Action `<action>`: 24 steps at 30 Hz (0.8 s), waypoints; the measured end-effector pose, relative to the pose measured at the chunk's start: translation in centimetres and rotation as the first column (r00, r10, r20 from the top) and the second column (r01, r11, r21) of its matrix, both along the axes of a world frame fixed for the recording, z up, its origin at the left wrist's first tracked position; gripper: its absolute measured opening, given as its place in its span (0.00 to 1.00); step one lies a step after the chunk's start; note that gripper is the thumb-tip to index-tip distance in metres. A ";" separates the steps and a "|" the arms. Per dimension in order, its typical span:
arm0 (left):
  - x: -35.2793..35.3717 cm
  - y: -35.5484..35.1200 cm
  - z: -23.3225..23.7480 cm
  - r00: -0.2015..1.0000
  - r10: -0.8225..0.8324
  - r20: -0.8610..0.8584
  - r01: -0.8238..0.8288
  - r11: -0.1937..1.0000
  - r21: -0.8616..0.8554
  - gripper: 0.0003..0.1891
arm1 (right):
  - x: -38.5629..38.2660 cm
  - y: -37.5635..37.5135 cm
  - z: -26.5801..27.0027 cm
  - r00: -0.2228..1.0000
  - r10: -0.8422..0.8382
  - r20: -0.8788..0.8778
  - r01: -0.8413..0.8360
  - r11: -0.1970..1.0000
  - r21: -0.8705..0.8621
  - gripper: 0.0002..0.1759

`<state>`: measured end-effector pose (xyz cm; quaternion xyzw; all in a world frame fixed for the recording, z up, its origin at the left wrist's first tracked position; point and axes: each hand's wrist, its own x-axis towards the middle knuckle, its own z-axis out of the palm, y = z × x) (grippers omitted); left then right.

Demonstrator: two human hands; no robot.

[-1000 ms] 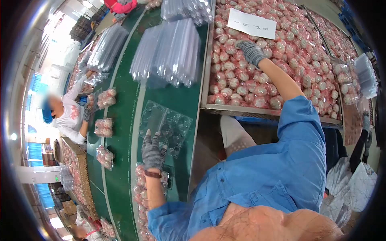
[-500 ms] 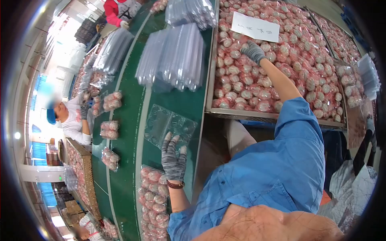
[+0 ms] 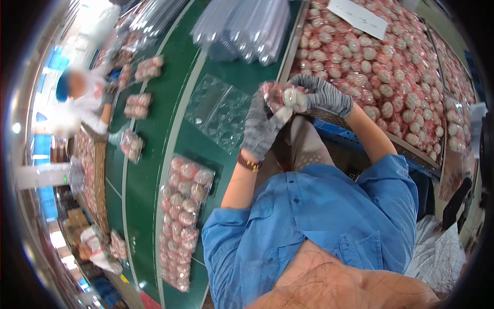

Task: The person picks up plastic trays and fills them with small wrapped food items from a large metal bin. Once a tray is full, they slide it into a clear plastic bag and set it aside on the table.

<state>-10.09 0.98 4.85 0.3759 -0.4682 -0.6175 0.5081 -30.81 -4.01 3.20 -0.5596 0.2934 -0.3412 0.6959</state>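
Observation:
In front of my body, over the gap between the green conveyor and the metal bin, my two gloved hands are together. My left hand [image 3: 260,129], in a grey knit glove, is closed round wrapped eggs [image 3: 295,100] in clear film with red print. From the other side my right hand [image 3: 324,96], gloved alike, grips the same eggs; the exact number is partly hidden by fingers. Left of my hands, an open clear plastic egg tray [image 3: 215,114] lies on the belt with nothing in its cups.
The large metal bin [image 3: 370,82] full of wrapped eggs stands right, with a paper sign [image 3: 357,18] on top. Stacked clear trays [image 3: 247,28] lie farther up the green conveyor [image 3: 149,170]. Filled packs [image 3: 182,221] sit nearer me. A co-worker [image 3: 87,95] stands across the belt.
My right hand has come back from the bin toward my body. My left hand has left the tray and met it, and both now hold wrapped eggs. The camera view has shifted.

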 end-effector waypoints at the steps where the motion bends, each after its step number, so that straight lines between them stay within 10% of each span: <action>1: 0.6 -0.1 -0.6 0.989 -0.031 -0.145 0.048 0.993 0.110 0.21 | 0.7 0.6 0.6 0.992 -0.009 -0.122 -0.010 0.988 -0.156 0.31; 3: 2.5 0.6 -1.0 0.996 0.012 0.084 0.004 0.982 -0.187 0.20 | 1.8 1.5 0.0 0.990 0.029 0.140 -0.023 0.999 -0.045 0.33; 6: 4.1 1.3 -2.6 0.996 0.035 -0.079 -0.045 0.991 -0.124 0.16 | 1.8 0.9 -0.5 0.899 0.078 0.431 -0.153 0.978 0.141 0.36; 12: 6.7 2.4 -5.2 0.551 0.355 0.755 0.171 0.838 -0.519 0.14 | 4.8 2.4 3.3 0.992 -0.122 -0.027 0.076 0.763 -0.641 0.32; 16: 6.2 3.1 -3.4 0.946 0.010 0.325 0.064 0.974 -0.216 0.15 | 7.0 1.6 6.7 0.916 -0.225 -0.333 -0.277 0.246 -0.929 0.27; 19: 6.9 3.4 -5.9 0.996 -0.038 0.079 0.049 0.990 -0.135 0.16 | 8.8 1.6 5.2 0.815 -0.302 -0.495 -0.532 -0.049 -0.846 0.24; 22: 8.8 4.2 -6.2 0.968 0.146 -0.205 -0.082 0.954 0.288 0.12 | 9.7 -0.3 4.7 0.876 0.048 -0.480 -0.457 0.399 -0.795 0.24; 24: 8.8 4.8 -5.9 0.895 0.417 0.157 -0.430 0.901 0.055 0.17 | 10.1 -1.1 3.1 0.944 0.072 -0.321 -0.253 0.782 -0.569 0.25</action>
